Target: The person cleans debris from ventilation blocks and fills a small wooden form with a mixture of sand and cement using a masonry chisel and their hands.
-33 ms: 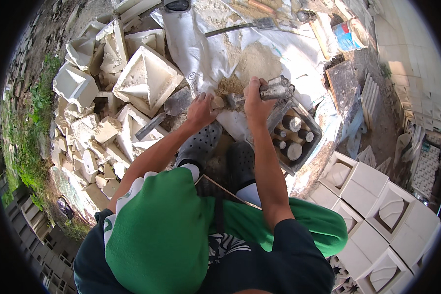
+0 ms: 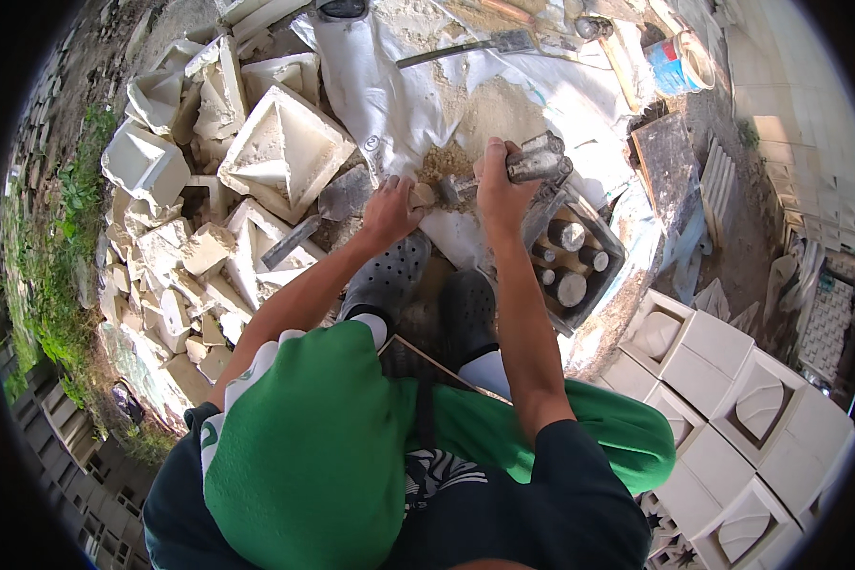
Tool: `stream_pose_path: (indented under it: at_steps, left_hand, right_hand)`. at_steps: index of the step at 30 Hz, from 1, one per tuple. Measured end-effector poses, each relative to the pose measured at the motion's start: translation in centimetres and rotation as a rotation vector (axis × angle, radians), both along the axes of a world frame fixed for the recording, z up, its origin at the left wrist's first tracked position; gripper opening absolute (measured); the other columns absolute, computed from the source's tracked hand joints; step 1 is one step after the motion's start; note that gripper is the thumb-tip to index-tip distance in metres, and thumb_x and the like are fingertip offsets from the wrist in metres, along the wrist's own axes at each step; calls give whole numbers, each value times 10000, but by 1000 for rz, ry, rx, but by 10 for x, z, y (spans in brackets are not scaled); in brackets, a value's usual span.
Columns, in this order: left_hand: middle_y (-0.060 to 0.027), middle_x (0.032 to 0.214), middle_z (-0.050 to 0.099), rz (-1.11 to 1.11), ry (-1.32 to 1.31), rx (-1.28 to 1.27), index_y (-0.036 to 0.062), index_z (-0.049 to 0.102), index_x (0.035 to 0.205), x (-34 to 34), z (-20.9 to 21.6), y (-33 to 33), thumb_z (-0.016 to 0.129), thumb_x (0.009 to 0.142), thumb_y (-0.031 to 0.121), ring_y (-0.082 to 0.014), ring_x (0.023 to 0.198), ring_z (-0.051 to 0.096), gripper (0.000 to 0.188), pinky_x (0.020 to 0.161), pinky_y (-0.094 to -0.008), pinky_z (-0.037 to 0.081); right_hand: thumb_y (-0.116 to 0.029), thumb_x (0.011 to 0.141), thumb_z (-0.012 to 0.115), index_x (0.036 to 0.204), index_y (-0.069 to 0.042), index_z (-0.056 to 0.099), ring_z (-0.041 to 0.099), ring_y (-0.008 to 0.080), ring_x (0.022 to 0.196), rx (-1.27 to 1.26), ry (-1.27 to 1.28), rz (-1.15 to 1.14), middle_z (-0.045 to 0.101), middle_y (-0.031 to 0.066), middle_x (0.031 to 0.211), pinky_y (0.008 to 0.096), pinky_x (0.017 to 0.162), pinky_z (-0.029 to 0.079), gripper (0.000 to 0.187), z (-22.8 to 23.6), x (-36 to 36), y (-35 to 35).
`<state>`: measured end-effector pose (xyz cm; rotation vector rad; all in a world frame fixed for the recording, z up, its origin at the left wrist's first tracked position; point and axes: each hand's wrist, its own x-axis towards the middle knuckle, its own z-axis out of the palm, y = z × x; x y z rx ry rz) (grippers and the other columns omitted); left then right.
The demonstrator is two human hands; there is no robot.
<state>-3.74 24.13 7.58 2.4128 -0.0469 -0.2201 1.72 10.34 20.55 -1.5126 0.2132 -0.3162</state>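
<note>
My left hand (image 2: pixel 389 214) is closed around a small tan block-like piece (image 2: pixel 421 196) just above my left shoe. My right hand (image 2: pixel 500 190) grips a grey, cement-crusted metal tool (image 2: pixel 540 160) with a lumpy, bar-like end sticking out to the right; its exact kind is unclear. Between the hands, a dark grey flat piece (image 2: pixel 461 190) lies by a patch of sandy material (image 2: pixel 444 163). Right of my right hand sits a dark-framed mold box (image 2: pixel 598 223) with several round cores (image 2: pixel 568 290) inside.
Broken cream-coloured cast blocks (image 2: pixel 285 152) pile up at left. A white sheet (image 2: pixel 351 71) with a sand heap (image 2: pixel 503 114) and a long-handled tool (image 2: pixel 465 49) spreads ahead. A blue bucket (image 2: pixel 670 68) stands far right. Finished blocks (image 2: pixel 717 347) line the lower right.
My right hand has risen slightly, and the grey tool in it has tilted a little, its outer end moving upward. My left hand stays almost in place.
</note>
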Motion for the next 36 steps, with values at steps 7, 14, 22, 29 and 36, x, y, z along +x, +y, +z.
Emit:
stream_pose_path:
  at_steps: [7,14,22,29,36]
  left_hand:
    - [-139,1043,556,76,-31,-43,57,505,1093,-2,-3,4,690,716,220,-336,1014,553,450,825,-434,466]
    - [-133,1093,548,23,75,89,67,489,1156,-9,-3,0,648,744,279,-303,1106,514,489,936,-460,383]
    - [-115,1093,546,84,-101,140,75,505,1130,2,-2,-2,652,752,263,-292,1087,517,447,902,-439,377]
    - [-124,1104,538,115,-100,197,65,496,1154,4,-6,7,631,770,260,-300,1080,512,451,901,-441,377]
    - [-114,1092,532,132,-110,185,61,496,1153,-1,-5,2,628,779,273,-290,1076,508,450,895,-439,384]
  right_hand:
    - [-96,873,523,600,-77,384,290,71,470,105,-46,26,372,-8,524,256,469,279,307,86,-4,7]
    - [-105,872,539,633,-64,443,384,76,494,74,23,9,415,-13,544,247,478,317,261,2,8,6]
    - [-118,863,544,598,-68,432,385,80,468,133,-14,-56,423,-1,521,251,467,311,292,34,5,9]
    - [-111,860,534,584,-60,442,394,82,466,61,92,86,441,3,525,245,469,314,296,36,24,11]
    - [-100,887,504,589,-67,399,346,88,480,113,-8,134,395,-8,517,265,481,301,317,62,3,11]
